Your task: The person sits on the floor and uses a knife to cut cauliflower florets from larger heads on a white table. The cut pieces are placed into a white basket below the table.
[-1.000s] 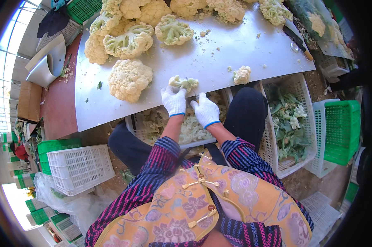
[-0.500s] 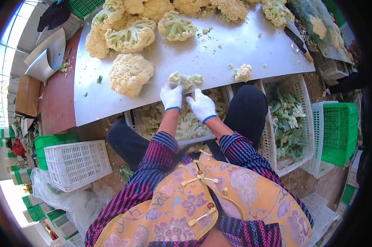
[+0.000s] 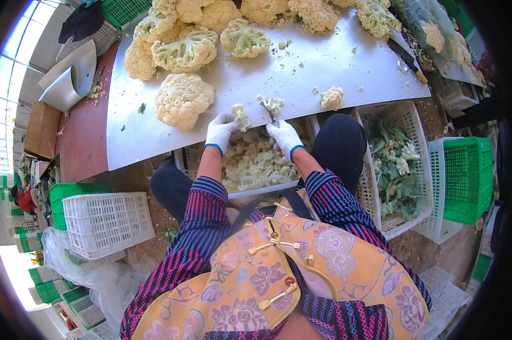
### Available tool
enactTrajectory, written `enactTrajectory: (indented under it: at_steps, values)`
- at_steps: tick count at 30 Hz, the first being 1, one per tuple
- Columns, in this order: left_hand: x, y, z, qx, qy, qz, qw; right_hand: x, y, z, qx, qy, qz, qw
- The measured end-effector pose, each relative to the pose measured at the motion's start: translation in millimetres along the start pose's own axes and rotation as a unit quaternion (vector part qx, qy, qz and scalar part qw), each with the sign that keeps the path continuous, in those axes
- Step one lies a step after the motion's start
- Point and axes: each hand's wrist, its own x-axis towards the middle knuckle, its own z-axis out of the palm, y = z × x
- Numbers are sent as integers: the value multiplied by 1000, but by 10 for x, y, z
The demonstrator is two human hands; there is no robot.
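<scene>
In a white glove with a blue cuff, my left hand (image 3: 221, 132) has its fingers closed on a small cauliflower floret (image 3: 240, 117) at the table's near edge. My right hand (image 3: 285, 137), gloved the same way, grips a small knife (image 3: 269, 113). The knife's narrow dark end points away from me and up to the left. Another loose floret (image 3: 273, 104) lies on the white tabletop (image 3: 256, 73), by the knife's end. A larger cauliflower piece (image 3: 332, 98) rests to the right, and a big head (image 3: 184, 102) sits left of my hands. Below my hands, a crate of cut florets (image 3: 261, 170) stands between my knees.
Cauliflower heads (image 3: 216, 16) are piled along the far side. A wooden-handled knife (image 3: 409, 60) lies at the far right. Right of my knee stands a crate of green leaves (image 3: 399, 170), beside a green crate (image 3: 467, 180). A white crate (image 3: 109, 224) stands at left.
My hands have moved apart. The floret piece they held together is now two: one in my left hand, one on the tabletop by the knife.
</scene>
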Motion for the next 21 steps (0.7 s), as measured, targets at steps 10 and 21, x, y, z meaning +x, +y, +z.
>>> enactTrajectory:
  at_steps: [10,21]
  values:
    - [148,238,-45,345,19,49,937,-460,-192,38,-288,46,-167,942]
    - [281,431,-30,376,-25,95,921,-351,-56,-46,-96,-8,-44,994]
